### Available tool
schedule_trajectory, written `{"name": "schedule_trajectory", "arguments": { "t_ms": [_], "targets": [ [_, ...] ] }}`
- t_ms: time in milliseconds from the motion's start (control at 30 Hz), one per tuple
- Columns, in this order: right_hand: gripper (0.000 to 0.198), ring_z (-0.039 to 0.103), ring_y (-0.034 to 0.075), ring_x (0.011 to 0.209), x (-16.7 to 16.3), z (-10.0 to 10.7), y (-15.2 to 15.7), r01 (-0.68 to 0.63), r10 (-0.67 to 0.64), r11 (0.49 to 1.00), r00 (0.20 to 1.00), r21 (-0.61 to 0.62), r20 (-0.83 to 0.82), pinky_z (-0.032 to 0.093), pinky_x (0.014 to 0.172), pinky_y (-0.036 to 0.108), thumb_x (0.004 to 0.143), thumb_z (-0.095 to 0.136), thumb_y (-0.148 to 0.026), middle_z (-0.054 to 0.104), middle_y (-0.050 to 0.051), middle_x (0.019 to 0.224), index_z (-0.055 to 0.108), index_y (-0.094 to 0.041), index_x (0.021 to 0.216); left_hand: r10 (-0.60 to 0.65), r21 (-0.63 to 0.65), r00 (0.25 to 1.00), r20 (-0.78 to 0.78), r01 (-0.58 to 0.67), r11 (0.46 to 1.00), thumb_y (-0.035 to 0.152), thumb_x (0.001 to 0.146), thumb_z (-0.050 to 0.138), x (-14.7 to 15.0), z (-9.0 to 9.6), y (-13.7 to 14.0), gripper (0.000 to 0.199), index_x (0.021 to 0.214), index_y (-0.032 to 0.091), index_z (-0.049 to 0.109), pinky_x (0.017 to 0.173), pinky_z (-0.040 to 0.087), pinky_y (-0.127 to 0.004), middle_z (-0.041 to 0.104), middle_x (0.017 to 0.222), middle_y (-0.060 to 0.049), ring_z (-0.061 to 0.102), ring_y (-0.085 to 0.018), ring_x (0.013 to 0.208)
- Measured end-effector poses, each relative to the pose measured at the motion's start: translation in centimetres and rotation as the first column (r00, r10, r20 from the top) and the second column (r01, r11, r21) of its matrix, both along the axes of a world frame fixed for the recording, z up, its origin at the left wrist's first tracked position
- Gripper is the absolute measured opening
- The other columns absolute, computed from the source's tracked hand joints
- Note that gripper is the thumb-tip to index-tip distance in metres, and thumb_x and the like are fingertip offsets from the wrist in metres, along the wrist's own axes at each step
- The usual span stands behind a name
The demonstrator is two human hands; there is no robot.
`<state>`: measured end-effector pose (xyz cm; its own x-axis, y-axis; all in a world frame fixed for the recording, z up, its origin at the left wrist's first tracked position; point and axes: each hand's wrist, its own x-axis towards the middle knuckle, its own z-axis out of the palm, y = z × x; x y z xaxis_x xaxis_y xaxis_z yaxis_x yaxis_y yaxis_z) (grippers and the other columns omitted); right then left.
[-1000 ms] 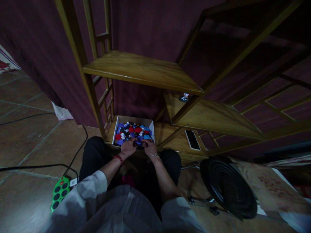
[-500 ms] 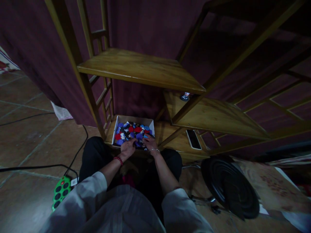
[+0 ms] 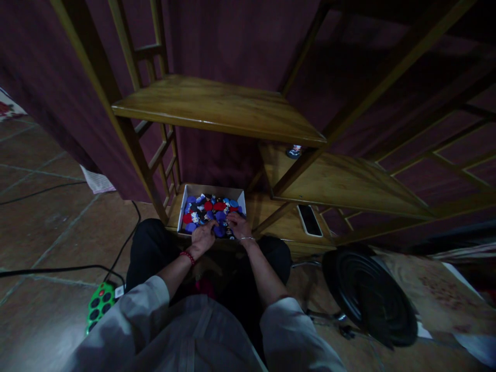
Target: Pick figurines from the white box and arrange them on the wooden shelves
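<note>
A shallow white box [image 3: 180,221] on the low wooden shelf holds many small figurines on round purple, red, blue and black bases. Over the box's near left part is my left hand [image 3: 203,235], fingers bent in among the pieces. My right hand [image 3: 238,226] reaches over the near right side with its fingertips drawn together. Both hands look closed, but what sits between the fingers is too small and dark to make out. Between them lies a purple round piece [image 3: 220,217].
A wooden shelf board [image 3: 217,106] overhangs the box. On the right-hand board stands one small figurine [image 3: 294,151]. A phone [image 3: 309,220] lies on the low shelf. A black round stool [image 3: 368,294] stands at right, and a green power strip [image 3: 99,305] with cables lies on the floor.
My right fingers have drawn together and shifted slightly left, uncovering less of the blue piece near them. My left hand has hardly moved. The view has tilted a little.
</note>
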<state>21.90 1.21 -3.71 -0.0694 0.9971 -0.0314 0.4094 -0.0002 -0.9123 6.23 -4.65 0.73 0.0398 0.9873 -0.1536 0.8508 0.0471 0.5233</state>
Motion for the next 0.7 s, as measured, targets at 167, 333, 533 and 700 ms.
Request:
{"name": "schedule_trajectory", "arguments": {
  "t_ms": [167,333,533,700],
  "targets": [
    [0.031,0.063,0.013,0.079,0.0,0.8,-0.6,-0.122,0.099,0.989,0.964,0.079,0.247,0.05,0.079,0.028,0.066,0.055,-0.002,0.067,0.002,0.087,0.059,-0.019,0.09,0.001,0.008,1.0,-0.02,-0.001,1.0,0.011,0.075,0.04,0.0,-0.2,0.1,0.038,0.106,0.029,0.053,0.069,0.041,-0.026,0.065,0.1,0.002,0.061,-0.017,0.084],
    [0.025,0.062,0.013,0.078,-0.2,1.4,-1.0,-0.165,0.112,0.98,0.919,0.111,0.378,0.049,0.077,0.027,0.068,0.057,-0.005,0.067,0.002,0.086,0.061,-0.019,0.089,-0.01,-0.003,1.0,-0.02,0.01,1.0,0.011,0.075,0.041,0.0,-0.1,0.0,0.038,0.107,0.029,0.052,0.07,0.042,-0.026,0.066,0.098,0.001,0.061,-0.017,0.085],
    [0.017,0.063,0.016,0.085,-0.3,1.2,-1.1,-0.08,-0.003,0.983,0.893,0.167,0.45,0.047,0.081,0.029,0.076,0.052,-0.016,0.068,0.002,0.088,0.063,-0.021,0.088,-0.015,-0.021,1.0,-0.014,0.015,1.0,0.011,0.077,0.042,0.0,0.0,0.0,0.038,0.109,0.029,0.051,0.075,0.042,-0.025,0.065,0.101,0.0,0.06,-0.016,0.09],
    [0.019,0.063,0.016,0.084,-0.5,1.0,-1.3,0.007,-0.093,0.98,0.898,0.198,0.431,0.046,0.079,0.029,0.077,0.049,-0.02,0.068,0.003,0.09,0.063,-0.021,0.09,-0.002,-0.019,1.0,-0.019,0.002,1.0,0.013,0.078,0.041,0.1,-0.1,-0.1,0.037,0.111,0.027,0.051,0.078,0.043,-0.026,0.065,0.1,-0.001,0.06,-0.016,0.09]
  ]
}}
